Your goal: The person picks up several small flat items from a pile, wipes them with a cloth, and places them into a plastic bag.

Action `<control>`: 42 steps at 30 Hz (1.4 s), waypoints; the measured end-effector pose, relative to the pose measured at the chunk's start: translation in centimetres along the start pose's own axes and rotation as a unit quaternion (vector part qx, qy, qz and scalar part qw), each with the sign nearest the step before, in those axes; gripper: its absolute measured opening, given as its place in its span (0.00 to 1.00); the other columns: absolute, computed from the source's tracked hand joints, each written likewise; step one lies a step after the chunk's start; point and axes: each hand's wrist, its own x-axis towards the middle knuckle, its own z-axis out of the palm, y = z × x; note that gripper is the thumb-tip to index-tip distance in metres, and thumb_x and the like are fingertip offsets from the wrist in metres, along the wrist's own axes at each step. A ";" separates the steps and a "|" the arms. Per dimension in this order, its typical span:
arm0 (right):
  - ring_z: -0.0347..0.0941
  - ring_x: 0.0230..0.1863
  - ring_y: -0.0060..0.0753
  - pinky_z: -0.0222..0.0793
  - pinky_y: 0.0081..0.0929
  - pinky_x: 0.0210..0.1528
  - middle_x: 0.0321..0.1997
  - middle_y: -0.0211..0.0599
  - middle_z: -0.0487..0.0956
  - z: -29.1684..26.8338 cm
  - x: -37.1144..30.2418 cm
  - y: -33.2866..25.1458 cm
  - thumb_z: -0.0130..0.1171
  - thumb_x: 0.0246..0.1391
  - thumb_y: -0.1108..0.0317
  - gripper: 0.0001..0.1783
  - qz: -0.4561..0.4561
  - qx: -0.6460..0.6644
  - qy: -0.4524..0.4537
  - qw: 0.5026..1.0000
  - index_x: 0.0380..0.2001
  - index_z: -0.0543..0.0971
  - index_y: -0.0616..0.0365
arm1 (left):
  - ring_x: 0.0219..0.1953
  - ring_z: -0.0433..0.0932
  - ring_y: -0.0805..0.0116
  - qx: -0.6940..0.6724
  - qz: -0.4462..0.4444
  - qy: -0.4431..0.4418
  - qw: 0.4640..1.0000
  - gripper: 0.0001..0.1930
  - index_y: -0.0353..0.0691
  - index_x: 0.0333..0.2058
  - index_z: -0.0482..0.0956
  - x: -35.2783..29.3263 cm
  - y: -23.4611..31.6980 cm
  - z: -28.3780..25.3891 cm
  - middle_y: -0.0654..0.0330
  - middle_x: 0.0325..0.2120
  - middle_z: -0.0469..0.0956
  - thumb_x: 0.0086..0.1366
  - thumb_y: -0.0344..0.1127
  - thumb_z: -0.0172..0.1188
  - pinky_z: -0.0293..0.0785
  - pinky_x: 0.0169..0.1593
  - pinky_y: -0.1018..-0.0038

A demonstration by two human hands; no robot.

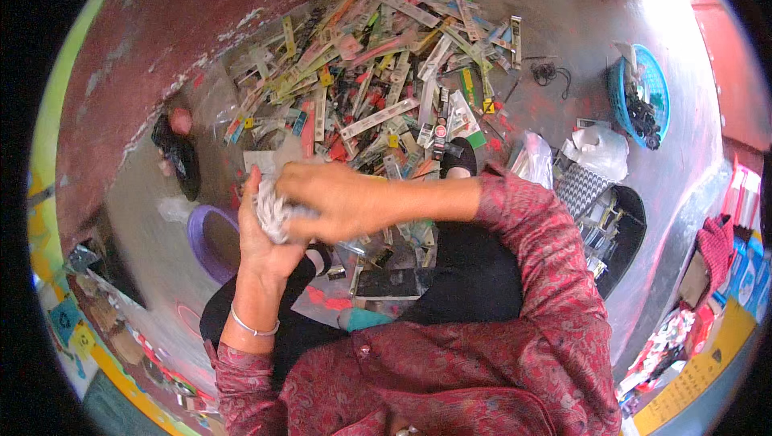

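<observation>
A crumpled white-grey cloth (273,209) is between my two hands, above the near left side of a heap of long flat packets. My left hand (261,235) is upright beneath and beside the cloth, its palm against it and the thumb up. From the right, my right hand (326,199) curls over the cloth with bent fingers, slightly smeared by motion. Both hands hold the cloth, and the right one partly covers it. The heap of packets (378,118) spreads over the floor beyond my hands, with clear, yellow, red and green strips mixed together.
To the left lie a purple plastic tub (197,239) and a black bag (185,164). On the right are a blue basket (664,86) with black pieces, a white plastic bag (601,151) and a black container (630,251) of small packets. A dark flat box (392,282) lies between my legs.
</observation>
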 end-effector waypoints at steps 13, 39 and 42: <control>0.70 0.33 0.33 0.66 0.31 0.36 0.33 0.35 0.74 -2.6 -1.5 4.2 0.55 0.38 0.64 0.17 0.211 0.106 0.060 0.970 0.34 0.76 0.58 | 0.36 0.72 0.69 0.215 0.166 0.039 0.962 0.11 0.36 0.39 0.70 2.9 -1.5 -2.0 0.60 0.34 0.73 0.64 0.35 0.43 0.70 0.40 0.72; 0.72 0.37 0.41 0.68 0.32 0.40 0.37 0.40 0.74 -2.7 0.3 -2.8 0.48 0.43 0.71 0.14 -0.041 -0.107 0.168 0.979 0.36 0.73 0.59 | 0.51 0.62 0.52 0.042 -0.029 -0.090 0.995 0.29 0.42 0.51 0.65 -0.3 -1.3 2.4 0.50 0.45 0.66 0.59 0.59 0.42 0.55 0.56 0.55; 0.64 0.46 0.49 0.61 0.37 0.47 0.43 0.44 0.67 -0.3 0.2 -4.5 0.51 0.38 0.68 0.24 -0.100 -0.168 0.082 0.977 0.44 0.66 0.58 | 0.51 0.64 0.50 0.034 0.022 -0.211 0.977 0.28 0.42 0.48 0.67 -1.6 -0.9 3.4 0.47 0.48 0.67 0.59 0.59 0.42 0.56 0.56 0.57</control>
